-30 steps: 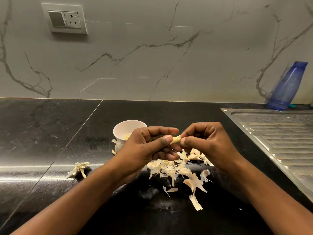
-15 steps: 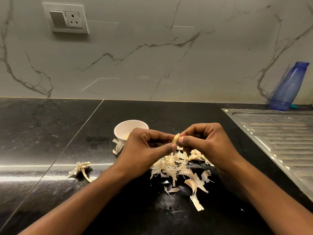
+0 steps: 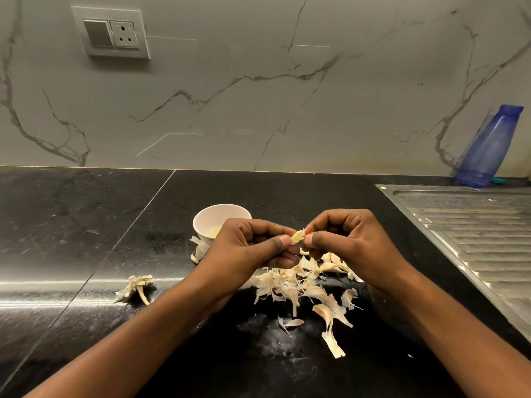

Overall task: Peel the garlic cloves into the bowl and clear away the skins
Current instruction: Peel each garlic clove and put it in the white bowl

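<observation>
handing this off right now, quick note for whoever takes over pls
Left hand: pinches one end of a garlic clove, held above the counter.
Right hand: pinches the other end; both grips are on it.
Bowl: behind the left hand, something pale yellow inside, likely peeled cloves.
Skins: loose pile on the counter under the hands; a garlic stalk scrap lies apart to the left.
Done: several cloves, judging by the pile.
Left: finish this clove, drop it in the bowl, clear the skins.
</observation>
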A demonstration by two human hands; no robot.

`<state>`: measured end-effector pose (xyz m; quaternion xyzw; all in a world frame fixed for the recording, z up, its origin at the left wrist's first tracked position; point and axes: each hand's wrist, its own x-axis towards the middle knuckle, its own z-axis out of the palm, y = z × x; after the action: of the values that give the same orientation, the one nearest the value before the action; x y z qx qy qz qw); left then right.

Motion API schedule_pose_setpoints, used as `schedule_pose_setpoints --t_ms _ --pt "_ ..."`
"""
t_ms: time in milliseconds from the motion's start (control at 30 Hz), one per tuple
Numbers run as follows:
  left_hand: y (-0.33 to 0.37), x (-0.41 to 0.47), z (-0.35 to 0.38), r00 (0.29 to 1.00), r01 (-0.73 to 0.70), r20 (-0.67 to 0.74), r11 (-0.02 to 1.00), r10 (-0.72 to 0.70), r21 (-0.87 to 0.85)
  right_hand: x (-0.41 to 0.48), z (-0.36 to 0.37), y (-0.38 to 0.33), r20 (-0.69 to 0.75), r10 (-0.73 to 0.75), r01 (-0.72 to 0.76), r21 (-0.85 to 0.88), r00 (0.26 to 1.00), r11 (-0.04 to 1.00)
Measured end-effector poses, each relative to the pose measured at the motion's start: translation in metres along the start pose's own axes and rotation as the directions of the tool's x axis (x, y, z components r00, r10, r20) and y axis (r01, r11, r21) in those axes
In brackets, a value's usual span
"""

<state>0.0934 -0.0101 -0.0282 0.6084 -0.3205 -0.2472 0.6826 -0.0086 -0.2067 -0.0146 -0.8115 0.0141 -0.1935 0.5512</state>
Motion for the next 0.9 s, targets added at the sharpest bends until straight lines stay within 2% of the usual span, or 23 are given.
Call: schedule_pose_setpoints --t_ms 267,600,733,900 --pt "0.004 -0.001 0.0 0.998 0.058 0.025 0.998 -0.058 -0.026 0.0 0.001 -0.001 0.022 0.017 -0.016 -0.003 1.0 1.0" --pt "0.007 0.0 0.001 0.986 0.169 0.041 0.938 -0.165 -0.302 -0.001 0.002 -0.004 0.106 0.025 -0.041 0.154 0.994 0.987" --pt "0.008 0.001 -0.001 0.987 0.158 0.01 0.933 -0.163 -0.323 -0.001 0.002 -0.002 0.118 0.037 -0.053 0.135 0.992 0.989" --pt "0.014 0.004 -0.013 0.992 0.093 -0.04 0.924 -0.116 -0.372 0.001 -0.003 -0.001 0.056 0.017 -0.02 0.065 0.998 0.998"
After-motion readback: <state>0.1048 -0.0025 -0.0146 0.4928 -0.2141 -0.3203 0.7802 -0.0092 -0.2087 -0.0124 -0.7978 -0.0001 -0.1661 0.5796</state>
